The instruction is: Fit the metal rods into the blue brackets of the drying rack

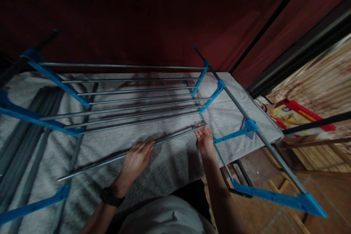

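Observation:
A loose grey metal rod [170,139] lies slanted across a clothes drying rack, from lower left up to the right. My left hand [136,160] grips it near its middle, fingers curled around it; a black watch sits on that wrist. My right hand [204,139] pinches the rod's right end, close to a blue plastic bracket [233,136]. Several fixed grey rods [123,97] span between blue side bars [56,78] just beyond the loose one.
A grey towel-like cloth [170,164] covers the surface under the rack. A long grey pole [246,117] with blue brackets runs down the right side. A red printed box [298,115] and wooden slats [323,157] lie at right. Dark red wall behind.

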Motion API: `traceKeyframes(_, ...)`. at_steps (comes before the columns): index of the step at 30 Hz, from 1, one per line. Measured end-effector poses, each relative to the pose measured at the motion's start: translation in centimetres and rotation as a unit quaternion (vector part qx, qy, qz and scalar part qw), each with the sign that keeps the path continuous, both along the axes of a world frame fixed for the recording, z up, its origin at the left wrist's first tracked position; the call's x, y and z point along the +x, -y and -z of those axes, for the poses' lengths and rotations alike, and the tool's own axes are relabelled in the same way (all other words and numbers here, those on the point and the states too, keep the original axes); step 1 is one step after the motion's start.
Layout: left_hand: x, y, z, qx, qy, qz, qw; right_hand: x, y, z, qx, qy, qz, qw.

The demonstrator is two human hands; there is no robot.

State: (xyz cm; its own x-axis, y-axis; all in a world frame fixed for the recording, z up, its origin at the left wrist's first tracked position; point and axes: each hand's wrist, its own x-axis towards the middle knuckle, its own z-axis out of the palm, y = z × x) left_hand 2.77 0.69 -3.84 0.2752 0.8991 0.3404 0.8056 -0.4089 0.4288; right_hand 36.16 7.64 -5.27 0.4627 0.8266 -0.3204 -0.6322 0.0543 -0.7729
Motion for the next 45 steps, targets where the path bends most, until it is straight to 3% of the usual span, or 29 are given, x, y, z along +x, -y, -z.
traceKeyframes(9, 1.1, -0.2, -0.8, -0.02, -0.025, 0.017, 0.999, -2.4, 1.1, 0.1, 0.009, 0.018, -0.073, 0.997)
traceKeyframes(14, 0.7, 0.1, -0.9, -0.037, -0.033, 0.01, 0.999, -2.7, 1.3, 0.5, 0.005, 0.03, -0.059, 0.998)
traceKeyframes(26, -6.3, -0.1, -0.3, -0.028, -0.002, -0.113, 0.993, 1.1, -0.2, 0.0, -0.015, 0.048, 0.002, 0.999)
traceKeyframes(31, -8.3, 0.0, -0.9, -0.011, -0.015, -0.089, 0.996, 1.2, -0.4, -0.1, -0.011, 0.031, 0.011, 0.999)
traceKeyframes(36, -6.7, 0.2, -1.3, 0.017, -0.019, -0.072, 0.997, -1.0, 0.0, -0.7, -0.005, 0.005, -0.007, 1.0)
traceKeyframes(40, -4.8, 0.1, -1.4, 0.026, -0.023, -0.055, 0.998, -3.5, 1.1, -0.7, -0.02, 0.026, -0.086, 0.996)
traceKeyframes(45, -6.0, 0.1, -1.4, 0.034, -0.012, -0.069, 0.997, -4.1, 1.7, -0.1, -0.028, 0.039, -0.119, 0.992)
